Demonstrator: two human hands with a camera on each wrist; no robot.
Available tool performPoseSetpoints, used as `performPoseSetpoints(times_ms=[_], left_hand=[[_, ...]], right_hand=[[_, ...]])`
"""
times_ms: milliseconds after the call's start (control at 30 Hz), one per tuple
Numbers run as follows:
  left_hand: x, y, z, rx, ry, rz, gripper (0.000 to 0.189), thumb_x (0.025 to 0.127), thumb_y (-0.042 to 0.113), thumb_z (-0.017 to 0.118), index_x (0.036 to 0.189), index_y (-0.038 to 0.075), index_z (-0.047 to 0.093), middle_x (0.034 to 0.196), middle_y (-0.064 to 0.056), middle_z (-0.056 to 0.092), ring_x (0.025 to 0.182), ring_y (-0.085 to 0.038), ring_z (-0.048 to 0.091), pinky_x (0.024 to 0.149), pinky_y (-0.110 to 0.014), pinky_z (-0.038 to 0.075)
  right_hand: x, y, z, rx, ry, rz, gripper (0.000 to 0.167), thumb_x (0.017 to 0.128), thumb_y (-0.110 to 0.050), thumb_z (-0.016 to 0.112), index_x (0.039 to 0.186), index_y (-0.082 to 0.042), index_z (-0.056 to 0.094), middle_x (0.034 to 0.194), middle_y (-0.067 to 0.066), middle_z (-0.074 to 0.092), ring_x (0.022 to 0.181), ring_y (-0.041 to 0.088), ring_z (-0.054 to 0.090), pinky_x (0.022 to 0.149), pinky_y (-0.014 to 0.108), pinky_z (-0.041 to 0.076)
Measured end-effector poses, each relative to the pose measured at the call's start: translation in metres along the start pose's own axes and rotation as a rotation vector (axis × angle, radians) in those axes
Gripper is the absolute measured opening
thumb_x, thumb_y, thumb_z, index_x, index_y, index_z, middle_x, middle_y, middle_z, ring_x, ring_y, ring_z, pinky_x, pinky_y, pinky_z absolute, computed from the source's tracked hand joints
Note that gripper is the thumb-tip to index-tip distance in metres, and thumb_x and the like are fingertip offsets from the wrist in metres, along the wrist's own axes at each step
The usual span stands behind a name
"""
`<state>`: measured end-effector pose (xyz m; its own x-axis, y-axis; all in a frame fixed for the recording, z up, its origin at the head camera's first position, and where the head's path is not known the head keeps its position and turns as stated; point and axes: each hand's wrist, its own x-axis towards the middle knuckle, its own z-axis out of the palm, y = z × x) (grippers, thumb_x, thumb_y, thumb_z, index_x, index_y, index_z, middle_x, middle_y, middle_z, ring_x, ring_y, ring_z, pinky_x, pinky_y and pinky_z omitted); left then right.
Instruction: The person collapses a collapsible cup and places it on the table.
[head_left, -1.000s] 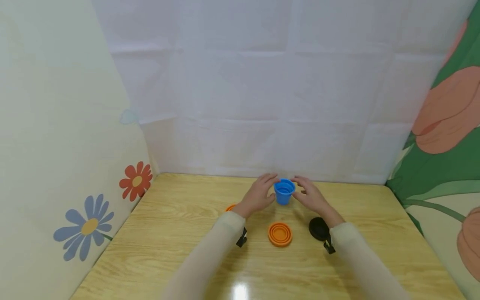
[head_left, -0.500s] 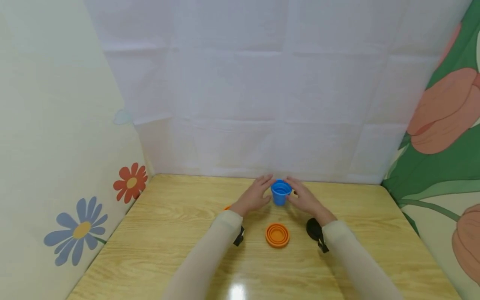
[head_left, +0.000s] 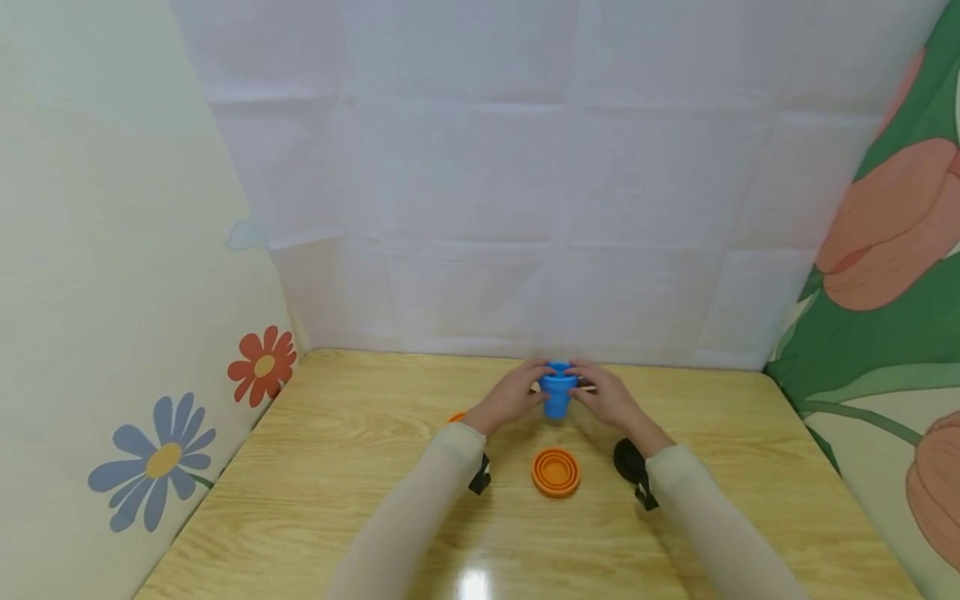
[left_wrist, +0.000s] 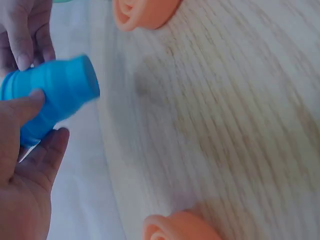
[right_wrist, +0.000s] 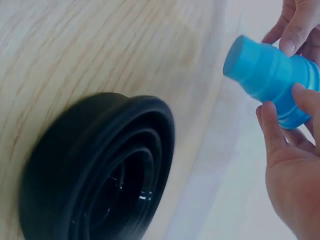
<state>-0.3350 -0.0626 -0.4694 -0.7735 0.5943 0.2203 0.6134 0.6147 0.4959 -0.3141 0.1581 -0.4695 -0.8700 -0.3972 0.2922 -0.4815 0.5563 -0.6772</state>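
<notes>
A blue collapsible cup (head_left: 557, 398), extended into stepped rings, is held between both hands over the back of the table. My left hand (head_left: 516, 393) grips its left side, thumb on the near wall and fingers around the far side. From the right, my right hand (head_left: 607, 398) grips it the same way. In the left wrist view the cup (left_wrist: 65, 85) shows its flat base and ringed wall, raised off the wood. Fingers cover part of its rim. An orange collapsible cup (head_left: 556, 472), pressed flat, lies on the table nearer me.
A black collapsed cup (head_left: 628, 460) lies right of the orange one, partly behind my right wrist. Another orange cup (head_left: 457, 416) is mostly hidden by my left forearm. The wooden table (head_left: 360, 467) meets a white cloth backdrop (head_left: 465, 292) at its back edge.
My hands have closed in on the blue cup from both sides and now grip it. It has tipped so its outer wall shows more and its inside less.
</notes>
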Motion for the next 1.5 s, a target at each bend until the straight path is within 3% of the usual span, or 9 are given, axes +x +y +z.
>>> performPoseSetpoints(times_ms=[167, 300, 467, 633, 833, 967, 1300, 1500], left_hand=[[-0.007, 0.002, -0.007, -0.199, 0.013, -0.028, 0.04, 0.102, 0.021, 0.062, 0.138, 0.004, 0.057, 0.136, -0.015, 0.06, 0.109, -0.026, 0.063, 0.09, -0.037, 0.056], [-0.016, 0.013, -0.015, -0.21, 0.024, -0.041, 0.035, 0.104, 0.027, 0.059, 0.133, 0.008, 0.059, 0.124, -0.009, 0.066, 0.1, -0.021, 0.063, 0.08, -0.031, 0.056], [-0.028, 0.031, -0.025, -0.195, 0.041, -0.04, 0.037, 0.103, 0.031, 0.06, 0.133, 0.01, 0.062, 0.125, -0.006, 0.066, 0.109, -0.02, 0.06, 0.091, -0.035, 0.055], [-0.043, 0.043, -0.028, -0.32, 0.067, -0.047, 0.041, 0.103, 0.03, 0.061, 0.137, 0.008, 0.06, 0.135, -0.008, 0.063, 0.123, -0.023, 0.06, 0.104, -0.039, 0.051], [-0.063, 0.048, -0.026, -0.356, 0.059, 0.024, 0.032, 0.101, 0.025, 0.065, 0.126, 0.005, 0.065, 0.121, -0.009, 0.069, 0.105, -0.021, 0.068, 0.091, -0.035, 0.058], [-0.074, 0.05, -0.025, -0.371, 0.048, 0.048, 0.026, 0.1, 0.023, 0.067, 0.121, 0.006, 0.067, 0.112, -0.006, 0.071, 0.095, -0.015, 0.066, 0.083, -0.027, 0.059], [-0.093, 0.058, -0.021, -0.396, 0.055, -0.011, 0.024, 0.102, 0.026, 0.063, 0.118, 0.009, 0.067, 0.099, 0.0, 0.07, 0.085, -0.01, 0.061, 0.073, -0.023, 0.057], [-0.103, 0.057, -0.017, -0.51, 0.041, -0.04, 0.024, 0.105, 0.019, 0.057, 0.122, 0.004, 0.065, 0.109, -0.008, 0.07, 0.093, -0.013, 0.063, 0.078, -0.025, 0.059]], right_hand=[[-0.008, -0.008, -0.008, 0.071, -0.012, 0.067, 0.041, 0.103, -0.016, 0.061, 0.141, -0.004, 0.056, 0.143, 0.023, 0.055, 0.115, 0.041, 0.064, 0.092, 0.051, 0.057], [-0.017, -0.015, -0.013, 0.153, -0.033, 0.073, 0.043, 0.102, -0.019, 0.063, 0.14, -0.002, 0.056, 0.138, 0.023, 0.058, 0.115, 0.04, 0.064, 0.094, 0.051, 0.056], [-0.028, -0.026, -0.018, 0.2, -0.007, 0.035, 0.038, 0.1, -0.018, 0.066, 0.133, -0.001, 0.059, 0.13, 0.021, 0.063, 0.119, 0.039, 0.062, 0.1, 0.05, 0.053], [-0.038, -0.039, -0.019, 0.249, -0.011, -0.012, 0.031, 0.1, -0.019, 0.066, 0.126, -0.003, 0.059, 0.119, 0.016, 0.066, 0.115, 0.035, 0.065, 0.099, 0.046, 0.054], [-0.054, -0.047, -0.015, 0.266, -0.091, -0.025, 0.024, 0.101, -0.02, 0.065, 0.121, -0.008, 0.06, 0.111, 0.009, 0.068, 0.101, 0.022, 0.066, 0.087, 0.031, 0.058], [-0.062, -0.05, -0.007, 0.292, -0.106, -0.032, 0.02, 0.101, -0.017, 0.064, 0.118, -0.007, 0.062, 0.107, 0.009, 0.068, 0.095, 0.018, 0.066, 0.082, 0.027, 0.058], [-0.072, -0.056, 0.007, 0.256, -0.064, -0.044, 0.016, 0.102, -0.018, 0.063, 0.116, -0.01, 0.063, 0.096, 0.004, 0.069, 0.084, 0.013, 0.064, 0.076, 0.026, 0.058], [-0.076, -0.059, 0.016, 0.199, 0.016, -0.127, 0.013, 0.101, -0.009, 0.063, 0.114, -0.007, 0.063, 0.082, 0.0, 0.066, 0.069, 0.007, 0.058, 0.063, 0.024, 0.055]])
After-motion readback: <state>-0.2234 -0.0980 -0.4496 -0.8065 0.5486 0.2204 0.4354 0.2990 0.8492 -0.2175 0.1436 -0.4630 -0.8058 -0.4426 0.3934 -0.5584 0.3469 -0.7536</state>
